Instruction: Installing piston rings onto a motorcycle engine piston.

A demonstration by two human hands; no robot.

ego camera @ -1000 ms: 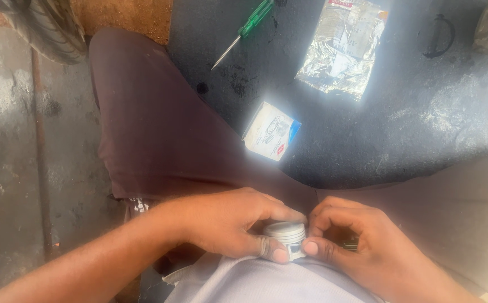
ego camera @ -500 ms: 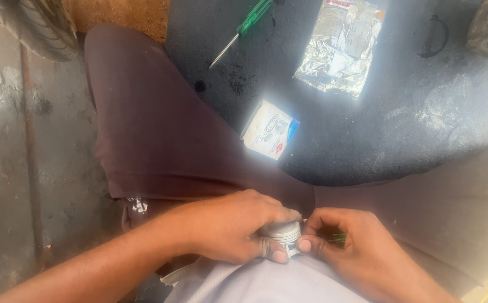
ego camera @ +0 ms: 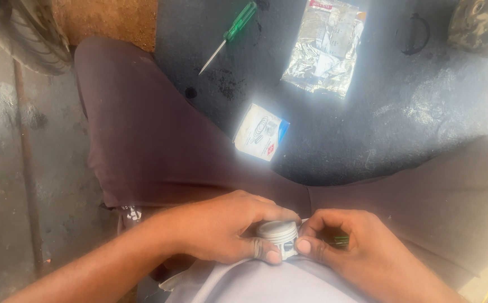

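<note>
Head view: a small metal piston (ego camera: 278, 235), judged rigid, light and slick, is pinched in the lap between left hand (ego camera: 221, 227) and right hand (ego camera: 349, 249), best held by its ribbed sides.

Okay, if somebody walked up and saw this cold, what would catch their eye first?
Probably the small silvery piston low in the middle, gripped between the left hand and the right hand over the person's lap. Next, the bright things on the dark mat above: a shiny foil packet at the top, a small white box nearer the knee, and a green-handled screwdriver at upper left.
</note>
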